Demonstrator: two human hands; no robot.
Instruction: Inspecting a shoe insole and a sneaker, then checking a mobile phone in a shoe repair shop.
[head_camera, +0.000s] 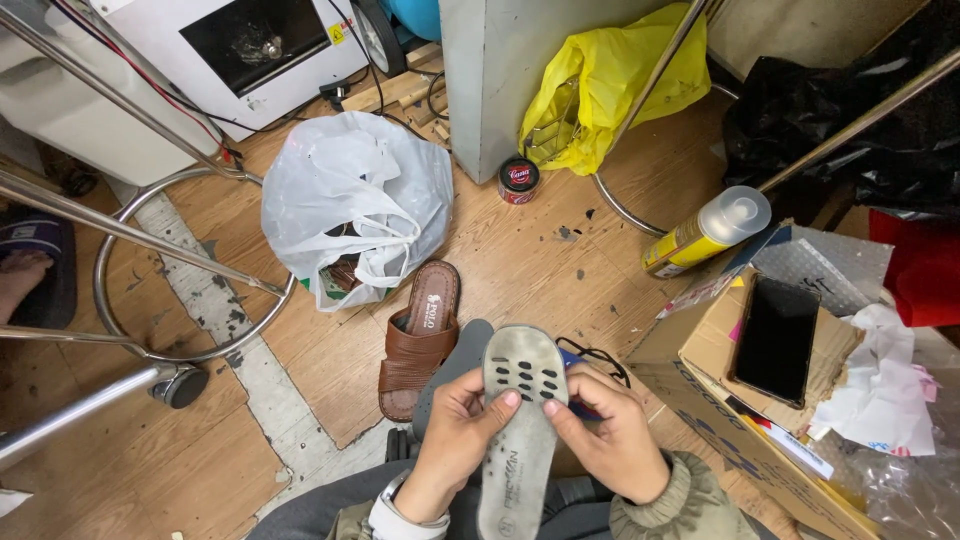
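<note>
Closest to the head camera is the grey perforated foam insole (520, 430), lying lengthwise over the person's lap, toe end pointing away. Everything else I'll place off that insole.

The left hand (455, 440) grips the insole's left edge, fingers curled under and thumb pressed on top near the oval holes. The right hand (610, 440) mirrors it on the right edge, thumb tip on top right beside the holes, fingers wrapped behind. So both hands are pinching the insole between thumb and fingers, neither one spread flat. A second grey piece, maybe another insole or a shoe sole, peeks out just behind the top left of it; can't tell which.

If you ask me, whatever fitting or checking is going on goes best with the thumbs staying near the edges like that, so the foam doesn't buckle in the middle, and with the pressure even on both sides.

Just left of the insole's toe sits a brown leather slide sandal (420, 340) on the wooden floor. Further out past the sandal is a white plastic bag (350, 190). To the insole's right is an open cardboard box (700, 380) with a black phone (775, 338) lying on its flap, and beyond that a yellow spray can (705, 232) with a clear cap, lying tilted.
</note>
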